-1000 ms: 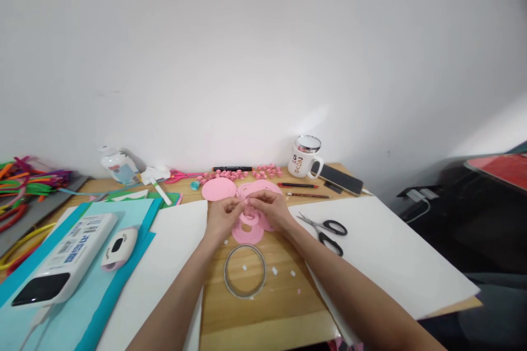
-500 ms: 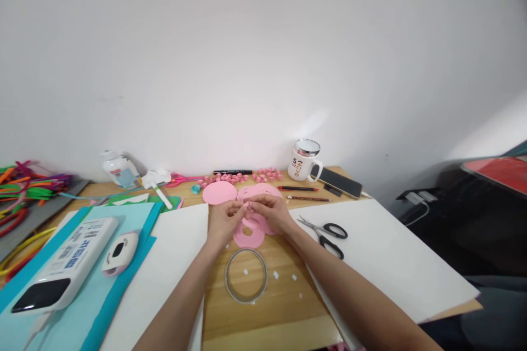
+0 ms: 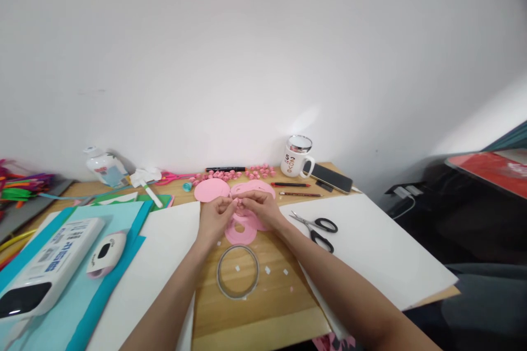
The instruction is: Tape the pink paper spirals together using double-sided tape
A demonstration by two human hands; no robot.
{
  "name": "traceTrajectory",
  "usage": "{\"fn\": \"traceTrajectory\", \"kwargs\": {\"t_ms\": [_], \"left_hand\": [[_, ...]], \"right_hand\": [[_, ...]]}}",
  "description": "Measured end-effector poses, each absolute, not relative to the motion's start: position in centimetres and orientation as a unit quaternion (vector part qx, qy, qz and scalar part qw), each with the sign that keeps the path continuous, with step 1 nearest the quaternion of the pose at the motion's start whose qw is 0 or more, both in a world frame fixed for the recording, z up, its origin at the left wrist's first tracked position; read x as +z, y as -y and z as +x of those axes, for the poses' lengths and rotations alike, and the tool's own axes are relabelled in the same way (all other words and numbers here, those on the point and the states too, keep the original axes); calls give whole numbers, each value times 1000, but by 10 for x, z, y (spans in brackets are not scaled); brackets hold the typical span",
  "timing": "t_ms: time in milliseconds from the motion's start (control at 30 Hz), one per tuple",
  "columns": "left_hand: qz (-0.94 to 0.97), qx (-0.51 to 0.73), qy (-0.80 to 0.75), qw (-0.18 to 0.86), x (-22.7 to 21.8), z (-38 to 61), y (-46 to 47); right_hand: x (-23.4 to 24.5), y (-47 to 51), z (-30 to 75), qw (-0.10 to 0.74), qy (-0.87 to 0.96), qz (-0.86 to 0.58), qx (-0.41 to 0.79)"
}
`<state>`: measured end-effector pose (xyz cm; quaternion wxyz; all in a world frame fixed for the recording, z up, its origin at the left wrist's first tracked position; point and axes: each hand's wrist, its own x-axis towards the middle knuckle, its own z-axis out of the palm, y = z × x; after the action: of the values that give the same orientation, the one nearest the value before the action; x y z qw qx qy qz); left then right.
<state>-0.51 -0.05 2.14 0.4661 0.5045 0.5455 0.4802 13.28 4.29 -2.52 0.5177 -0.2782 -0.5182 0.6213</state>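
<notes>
My left hand (image 3: 214, 219) and my right hand (image 3: 264, 209) meet fingertip to fingertip over the desk's middle. Both pinch a small piece of pink paper (image 3: 238, 204), largely covered by the fingers. Just below them lies a pink paper ring (image 3: 240, 237) with a hole in its centre; whether it joins the pinched piece I cannot tell. Flat pink paper discs lie behind the hands, a plain one (image 3: 211, 190) to the left and a cut one (image 3: 259, 186) to the right. Several small pink paper rolls (image 3: 224, 175) are heaped farther back.
A roll of tape (image 3: 219, 284) lies between my forearms. Black-handled scissors (image 3: 316, 225) rest on white paper (image 3: 382, 247) at right. A mug (image 3: 294, 162) and phone (image 3: 332, 176) stand near the wall. Leftward are a white bottle (image 3: 106, 167) and a long white device (image 3: 61, 255).
The whole scene has slid a little left as the camera turns right. Both hands stay together, still pinching the pink paper, with only slight finger movement.
</notes>
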Motion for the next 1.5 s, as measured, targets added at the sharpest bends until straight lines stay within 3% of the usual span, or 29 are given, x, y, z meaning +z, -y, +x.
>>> {"fn": "traceTrajectory", "kwargs": {"t_ms": [333, 667, 1000, 1267, 1500], "left_hand": [[563, 438, -524, 466, 13, -8, -3], [613, 460, -573, 292, 12, -14, -5], [565, 451, -511, 465, 22, -7, 0], [520, 476, -558, 437, 23, -5, 1], [531, 461, -520, 484, 23, -2, 2]], "right_hand": [[-23, -40, 135, 529, 481, -278, 642], [-22, -40, 134, 535, 516, -281, 607], [-16, -34, 134, 532, 501, -273, 626], [-14, -34, 134, 525, 521, -297, 605], [-16, -34, 135, 511, 515, -285, 626]]}}
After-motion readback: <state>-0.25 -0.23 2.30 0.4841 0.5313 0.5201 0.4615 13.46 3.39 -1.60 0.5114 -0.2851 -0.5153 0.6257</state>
